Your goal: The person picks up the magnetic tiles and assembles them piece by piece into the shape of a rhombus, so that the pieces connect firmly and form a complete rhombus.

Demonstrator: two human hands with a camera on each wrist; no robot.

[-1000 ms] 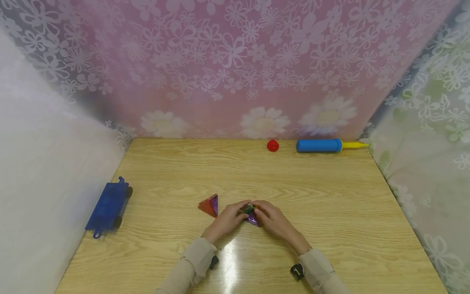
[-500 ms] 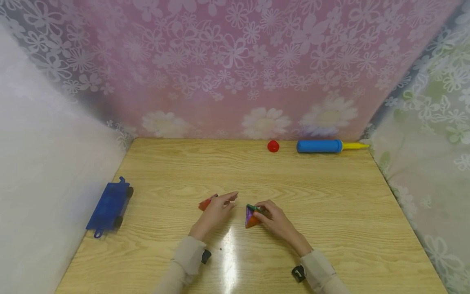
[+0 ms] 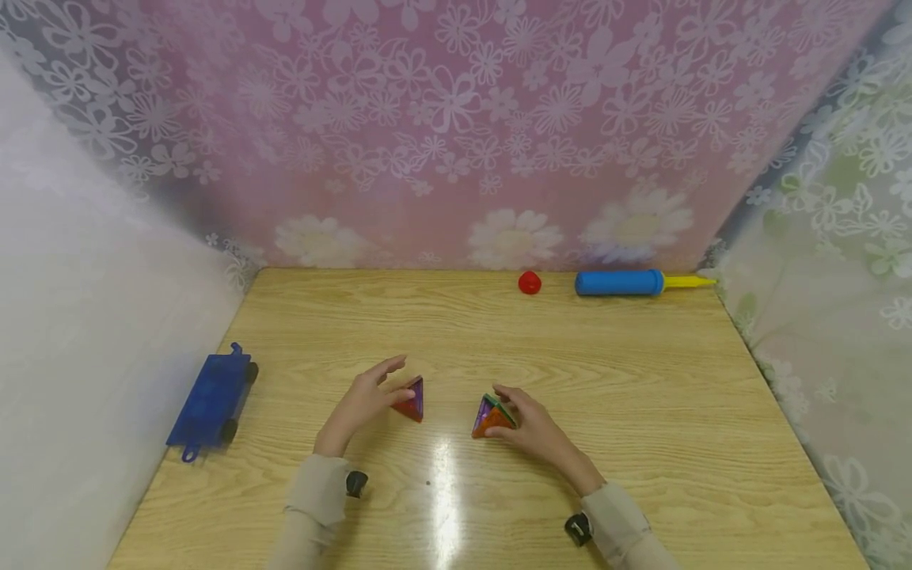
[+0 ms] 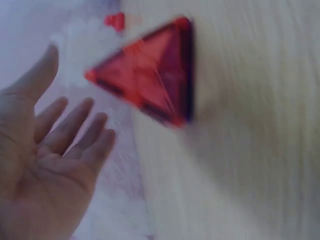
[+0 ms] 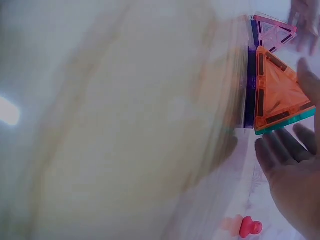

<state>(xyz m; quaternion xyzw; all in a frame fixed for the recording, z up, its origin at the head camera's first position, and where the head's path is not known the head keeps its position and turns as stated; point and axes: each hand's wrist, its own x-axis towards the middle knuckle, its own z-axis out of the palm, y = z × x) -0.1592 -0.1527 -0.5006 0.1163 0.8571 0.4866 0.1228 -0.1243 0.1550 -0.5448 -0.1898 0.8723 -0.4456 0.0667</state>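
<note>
Two small pyramids of translucent magnetic tiles stand apart on the table. The left, red and purple pyramid (image 3: 411,404) has my left hand (image 3: 359,405) beside it, thumb at its top and fingers spread behind. In the left wrist view, the thumb and fingers of that hand (image 4: 60,155) show apart from the red face (image 4: 150,70). My right hand (image 3: 534,427) is around the orange, green and purple pyramid (image 3: 493,417), thumb in front and fingers behind. The right wrist view shows loose fingers close under its green edge (image 5: 287,121); whether they press it is unclear.
A blue toy wagon (image 3: 211,400) stands at the table's left edge. Along the back lie a small red piece (image 3: 530,283) and a blue hand pump (image 3: 618,283) with a yellow nozzle. Patterned cloth rises behind the wooden table (image 3: 641,380).
My left hand has left the right pyramid and moved leftward to the red one. The right pyramid has turned slightly, and the right hand's thumb has shifted lower in front of it.
</note>
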